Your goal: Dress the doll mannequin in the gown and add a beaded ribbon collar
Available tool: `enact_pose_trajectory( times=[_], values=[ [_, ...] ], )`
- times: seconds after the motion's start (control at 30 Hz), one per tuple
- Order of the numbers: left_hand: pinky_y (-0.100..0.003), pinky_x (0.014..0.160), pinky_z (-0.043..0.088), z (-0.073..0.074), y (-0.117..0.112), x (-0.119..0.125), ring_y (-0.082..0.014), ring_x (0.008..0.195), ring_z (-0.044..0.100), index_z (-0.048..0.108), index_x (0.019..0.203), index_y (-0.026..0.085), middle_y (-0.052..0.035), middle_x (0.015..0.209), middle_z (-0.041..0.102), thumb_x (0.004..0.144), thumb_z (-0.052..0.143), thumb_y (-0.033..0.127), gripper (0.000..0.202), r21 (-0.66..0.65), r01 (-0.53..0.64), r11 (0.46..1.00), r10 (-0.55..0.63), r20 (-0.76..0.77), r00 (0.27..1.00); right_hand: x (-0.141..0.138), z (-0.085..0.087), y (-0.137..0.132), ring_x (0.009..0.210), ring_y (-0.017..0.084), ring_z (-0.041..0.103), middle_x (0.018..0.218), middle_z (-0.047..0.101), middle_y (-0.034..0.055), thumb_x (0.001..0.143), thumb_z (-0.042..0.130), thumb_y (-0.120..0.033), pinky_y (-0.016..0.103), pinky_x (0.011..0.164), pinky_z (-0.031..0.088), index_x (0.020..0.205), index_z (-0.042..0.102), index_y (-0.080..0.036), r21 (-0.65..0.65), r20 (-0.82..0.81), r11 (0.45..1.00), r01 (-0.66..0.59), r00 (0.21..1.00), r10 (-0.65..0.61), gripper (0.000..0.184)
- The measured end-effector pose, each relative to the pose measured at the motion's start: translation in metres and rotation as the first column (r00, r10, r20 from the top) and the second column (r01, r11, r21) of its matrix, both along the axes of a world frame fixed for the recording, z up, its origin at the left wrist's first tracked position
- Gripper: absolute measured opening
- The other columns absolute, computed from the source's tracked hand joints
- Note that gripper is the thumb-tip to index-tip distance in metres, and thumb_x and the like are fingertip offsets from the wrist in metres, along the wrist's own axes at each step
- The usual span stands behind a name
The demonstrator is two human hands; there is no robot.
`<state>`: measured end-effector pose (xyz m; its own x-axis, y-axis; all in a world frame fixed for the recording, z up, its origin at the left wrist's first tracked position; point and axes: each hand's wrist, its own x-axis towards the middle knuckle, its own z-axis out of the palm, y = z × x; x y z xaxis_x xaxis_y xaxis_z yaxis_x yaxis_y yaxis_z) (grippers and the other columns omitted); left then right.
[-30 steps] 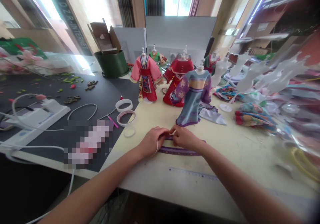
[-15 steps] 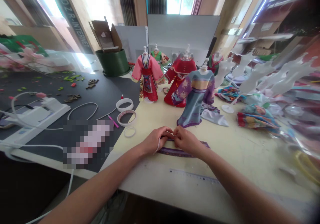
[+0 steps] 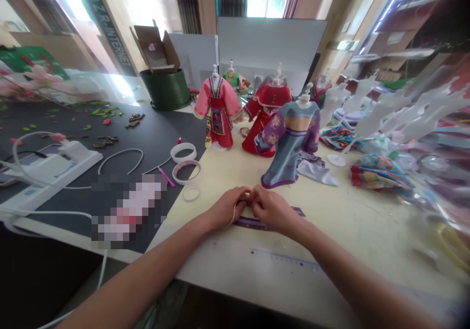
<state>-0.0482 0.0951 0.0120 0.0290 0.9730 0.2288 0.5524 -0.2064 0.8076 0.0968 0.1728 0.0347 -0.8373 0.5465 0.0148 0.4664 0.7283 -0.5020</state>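
My left hand (image 3: pixel 228 205) is closed in a pinch just above the table, its fingertips meeting those of my right hand. A thin string of small white beads (image 3: pixel 234 214) hangs from the left hand beside the palm. My right hand (image 3: pixel 270 207) is also pinched, and what lies between its fingertips is too small to make out. Beneath both hands lies a flat purple patterned fabric strip (image 3: pixel 253 223), partly hidden by them. Just beyond stands a doll-sized blue and purple robe (image 3: pixel 288 140) on a small white stand.
Pink (image 3: pixel 220 104) and red doll outfits (image 3: pixel 262 123) stand behind. Tape rolls (image 3: pixel 186 172) and a pink pen (image 3: pixel 167 177) lie left, near a power strip (image 3: pixel 47 177). A clear ruler (image 3: pixel 282 259) lies at the front. Folded fabric (image 3: pixel 380 175) and white mannequins (image 3: pixel 389 106) are right.
Both hands stay pinched together over the strip. The right hand has shifted slightly left, its fingertips closer against the left hand's. The view has tilted a little.
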Motion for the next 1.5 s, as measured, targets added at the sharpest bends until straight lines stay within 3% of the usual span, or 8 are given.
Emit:
enact_pose_trajectory(
  times=[0.3, 0.57, 0.97, 1.27, 1.5],
  values=[
    [-0.031, 0.073, 0.045, -0.005, -0.001, 0.000, -0.0177, 0.077, 0.056, 0.055, 0.085, 0.017, -0.0028, 0.083, 0.060, 0.075, 0.043, 0.005, 0.020, 0.028, -0.035, 0.999, 0.037, -0.083, 0.996, -0.004, 0.004, -0.004, 0.059, 0.013, 0.048, 0.071, 0.059, 0.0028, 0.078, 0.041, -0.017, 0.023, 0.052, 0.025, 0.082, 0.044, -0.017, 0.048, 0.012, 0.999, -0.026, 1.000, 0.026, 0.005],
    [-0.030, 0.071, 0.045, -0.011, 0.000, -0.001, -0.0176, 0.075, 0.056, 0.056, 0.085, 0.016, -0.0030, 0.081, 0.060, 0.075, 0.043, 0.005, 0.019, 0.067, -0.039, 0.997, 0.045, -0.092, 0.995, -0.005, 0.006, -0.004, 0.057, 0.012, 0.047, 0.068, 0.057, 0.0009, 0.077, 0.042, -0.016, 0.023, 0.051, 0.025, 0.080, 0.044, -0.018, 0.047, -0.024, 0.999, -0.021, 0.999, 0.023, 0.004],
    [-0.032, 0.086, 0.045, -0.015, -0.002, -0.003, -0.0171, 0.093, 0.058, 0.048, 0.117, 0.018, -0.0057, 0.100, 0.065, 0.077, 0.042, 0.002, 0.043, 0.128, -0.041, 0.991, 0.046, -0.036, 0.998, 0.006, -0.013, 0.005, 0.058, 0.013, 0.048, 0.064, 0.055, 0.0001, 0.073, 0.042, -0.011, 0.022, 0.052, 0.028, 0.079, 0.047, -0.019, -0.088, -0.079, 0.995, 0.048, 0.995, -0.055, 0.012],
    [-0.029, 0.075, 0.046, -0.005, -0.006, -0.003, -0.0156, 0.080, 0.056, 0.059, 0.097, 0.018, -0.0044, 0.086, 0.062, 0.075, 0.048, 0.005, 0.028, 0.096, -0.086, 0.992, 0.096, -0.106, 0.990, 0.007, -0.012, 0.005, 0.059, 0.012, 0.048, 0.066, 0.056, 0.0008, 0.073, 0.042, -0.012, 0.021, 0.052, 0.028, 0.080, 0.051, -0.018, -0.100, -0.049, 0.993, 0.068, 0.996, -0.074, 0.013],
    [-0.029, 0.075, 0.045, -0.001, -0.005, -0.004, -0.0162, 0.079, 0.054, 0.059, 0.097, 0.018, -0.0037, 0.085, 0.062, 0.074, 0.050, 0.006, 0.027, 0.078, -0.077, 0.994, 0.088, -0.160, 0.983, 0.005, -0.010, 0.007, 0.058, 0.012, 0.048, 0.068, 0.058, 0.0013, 0.071, 0.043, -0.010, 0.021, 0.052, 0.027, 0.079, 0.053, -0.018, -0.092, -0.001, 0.992, 0.088, 0.996, -0.089, 0.016]
  ],
)
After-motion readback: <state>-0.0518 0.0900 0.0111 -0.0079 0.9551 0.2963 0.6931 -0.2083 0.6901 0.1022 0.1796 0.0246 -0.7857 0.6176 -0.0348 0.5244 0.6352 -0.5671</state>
